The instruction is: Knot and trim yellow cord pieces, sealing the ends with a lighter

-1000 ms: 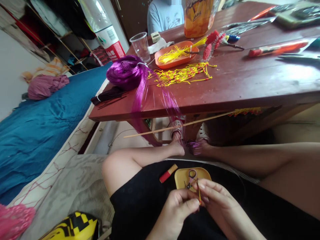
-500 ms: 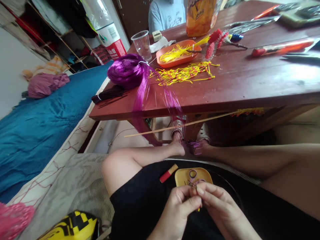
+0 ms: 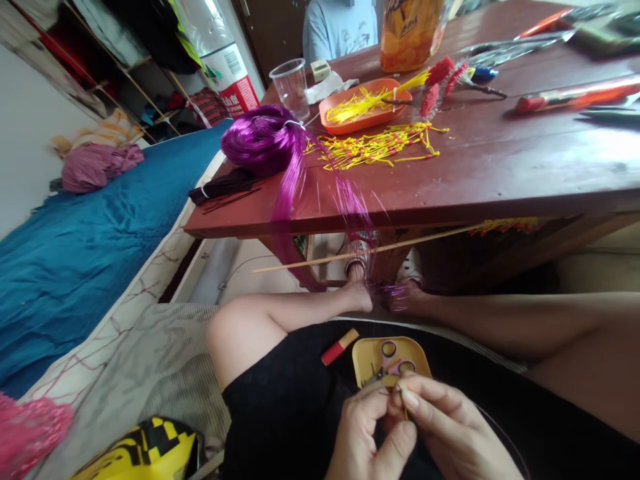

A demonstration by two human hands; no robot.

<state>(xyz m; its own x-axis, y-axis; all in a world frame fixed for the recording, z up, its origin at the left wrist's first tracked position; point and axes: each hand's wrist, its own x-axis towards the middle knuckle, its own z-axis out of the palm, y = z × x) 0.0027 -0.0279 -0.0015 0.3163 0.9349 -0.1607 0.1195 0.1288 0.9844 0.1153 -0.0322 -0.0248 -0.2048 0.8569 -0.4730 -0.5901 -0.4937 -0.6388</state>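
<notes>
My left hand point(image 3: 370, 430) and my right hand point(image 3: 445, 417) meet over my lap, fingers closed in pinches. A thin yellow strand point(image 3: 406, 414) shows between them, its lower end by my left thumb. At its top, the right thumb and forefinger pinch a fine dark thread point(image 3: 385, 392); my fingers partly hide where the two meet. Just beyond the hands lies a small yellow tray point(image 3: 419, 348) holding pink-handled scissors point(image 3: 389, 349) and some short dark bits. Left of the tray, a red and gold tube point(image 3: 340, 347) rests on the black cloth.
On the red-brown table point(image 3: 450, 187) lie a purple fibre bundle point(image 3: 260, 140), yellow red-tipped strands point(image 3: 380, 147), an orange dish point(image 3: 360, 127) and a plastic cup point(image 3: 290, 87). A thin wooden stick point(image 3: 320, 259) crosses below the edge. A person point(image 3: 340, 30) sits opposite.
Both hands have dropped slightly toward me, uncovering more of the scissors. The left thumb has moved down from its forefinger, and more of the yellow strand shows. The view has shifted slightly.
</notes>
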